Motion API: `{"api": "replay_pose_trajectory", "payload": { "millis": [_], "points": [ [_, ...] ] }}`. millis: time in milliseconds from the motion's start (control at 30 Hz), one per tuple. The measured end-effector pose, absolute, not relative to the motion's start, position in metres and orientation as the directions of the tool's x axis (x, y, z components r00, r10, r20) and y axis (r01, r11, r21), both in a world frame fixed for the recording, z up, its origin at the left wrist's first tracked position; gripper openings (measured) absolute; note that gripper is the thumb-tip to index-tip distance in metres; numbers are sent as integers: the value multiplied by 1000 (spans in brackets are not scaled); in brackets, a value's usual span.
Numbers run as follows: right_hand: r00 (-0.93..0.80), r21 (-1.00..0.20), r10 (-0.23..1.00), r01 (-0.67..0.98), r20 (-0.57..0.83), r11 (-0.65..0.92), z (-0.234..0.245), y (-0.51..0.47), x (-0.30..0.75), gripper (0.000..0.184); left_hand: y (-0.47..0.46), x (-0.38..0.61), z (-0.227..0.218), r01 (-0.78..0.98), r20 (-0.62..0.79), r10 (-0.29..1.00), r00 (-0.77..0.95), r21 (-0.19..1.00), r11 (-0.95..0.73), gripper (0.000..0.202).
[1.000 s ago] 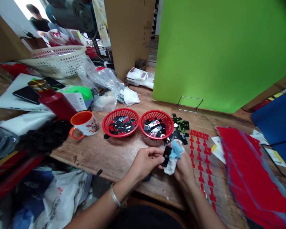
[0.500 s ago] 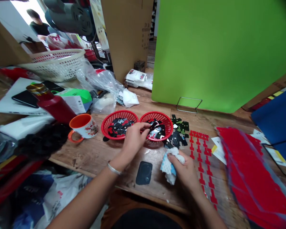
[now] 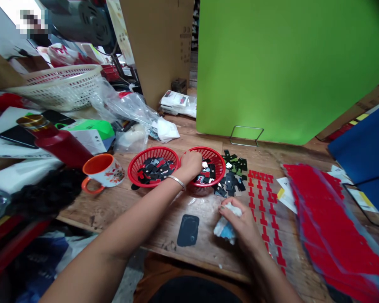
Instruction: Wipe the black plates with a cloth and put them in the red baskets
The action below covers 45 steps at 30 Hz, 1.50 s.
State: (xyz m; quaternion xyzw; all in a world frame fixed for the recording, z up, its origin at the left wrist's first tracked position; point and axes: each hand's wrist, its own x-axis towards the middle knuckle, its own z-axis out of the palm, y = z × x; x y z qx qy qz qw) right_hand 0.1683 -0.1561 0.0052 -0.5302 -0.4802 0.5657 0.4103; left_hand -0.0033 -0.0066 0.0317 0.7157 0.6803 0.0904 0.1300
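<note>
My left hand (image 3: 192,165) is over the left side of the right-hand red basket (image 3: 222,170), its fingers bent down and mostly hidden behind the back of the hand. Black, red and silvery flat pieces (image 3: 208,173) lie in that basket. A second red basket (image 3: 132,173) beside it holds more of them. Closed around a crumpled white and blue cloth (image 3: 225,229), my right hand (image 3: 240,219) is just above the table's front part. Left of it, a dark rounded rectangular pad (image 3: 188,230) lies flat on the wood.
Loose black pieces (image 3: 232,179) are heaped right of the baskets, beside rows of red T-shaped pieces (image 3: 263,206). Red sheets (image 3: 331,223) lie farther right. An orange-white mug (image 3: 110,170) and a red bottle (image 3: 61,145) stand left. A green board (image 3: 271,71) rises behind.
My left hand has moved from the front of the right basket, where it pinched a dark piece, to its left side. The right hand has turned slightly, still gripping the cloth. The view shifted slightly.
</note>
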Motion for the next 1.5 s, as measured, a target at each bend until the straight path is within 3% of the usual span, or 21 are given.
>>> {"api": "replay_pose_trajectory", "payload": {
  "millis": [100, 233, 333, 400, 667, 800, 900, 967, 1033, 1100, 1167, 1200, 1267, 1300, 1333, 1433, 1500],
  "points": [
    [-1, -980, 986, 116, -164, -163, 4, -154, 168, 31, -4, -7, 32, 914, -43, 998, 56, 404, -34, 12],
    [101, -983, 987, 118, -128, -140, 8, -144, 170, 29, -16, -12, 42, 816, -59, 993, 106, 576, -53, 15],
    [147, -988, 987, 128, -65, -84, 18, -133, 172, 33, -38, -10, 54, 572, -168, 963, 210, 820, 19, 21],
    [155, -991, 987, 114, -49, -67, 24, -125, 171, 36, -55, -6, 61, 405, -228, 930, 289, 909, 97, 22],
    [171, -1000, 985, 12, 4, 2, 24, -125, 159, 22, -84, 3, 77, 335, -299, 873, 385, 927, 170, 23],
    [320, -962, 935, -263, -154, -69, 17, -125, 168, 24, -80, -3, 74, 383, -318, 858, 403, 910, 157, 21],
    [261, -929, 940, -349, -218, -119, 16, -128, 183, 22, -74, -10, 70, 485, -224, 914, 340, 874, 33, 15],
    [80, -948, 977, -268, -199, -171, 20, -138, 190, 17, -71, -15, 71, 588, -116, 951, 286, 805, -79, 13],
    [-232, -984, 962, -60, -148, -166, 26, -154, 192, 25, -68, -22, 73, 682, -36, 959, 281, 711, -173, 16],
    [-594, -983, 792, 176, -142, -45, 31, -172, 190, 35, -64, -33, 76, 736, 6, 957, 290, 638, -227, 20],
    [-730, -944, 664, 309, -161, 112, 33, -188, 185, 22, -57, -53, 77, 792, 47, 971, 235, 570, -219, 21],
    [-754, -927, 638, 335, -157, 168, 32, -194, 183, 17, -53, -66, 76, 836, 68, 984, 167, 519, -178, 21],
    [-766, -912, 624, 353, -155, 208, 29, -202, 178, 53, -43, -94, 70, 925, 90, 996, -13, 380, -22, 21],
    [-762, -914, 629, 354, -157, 201, 27, -203, 176, 60, -38, -108, 65, 948, 81, 991, -108, 310, 78, 20],
    [-752, -916, 637, 358, -167, 183, 26, -204, 173, 56, -33, -121, 59, 955, 45, 986, -161, 258, 144, 19],
    [-667, -914, 714, 394, -213, 96, 20, -204, 164, 20, -23, -145, 40, 954, -29, 980, -198, 222, 199, 14],
    [-576, -913, 779, 407, -248, 11, 18, -202, 160, 21, -20, -149, 28, 952, -55, 981, -185, 239, 193, 18]
  ]
}}
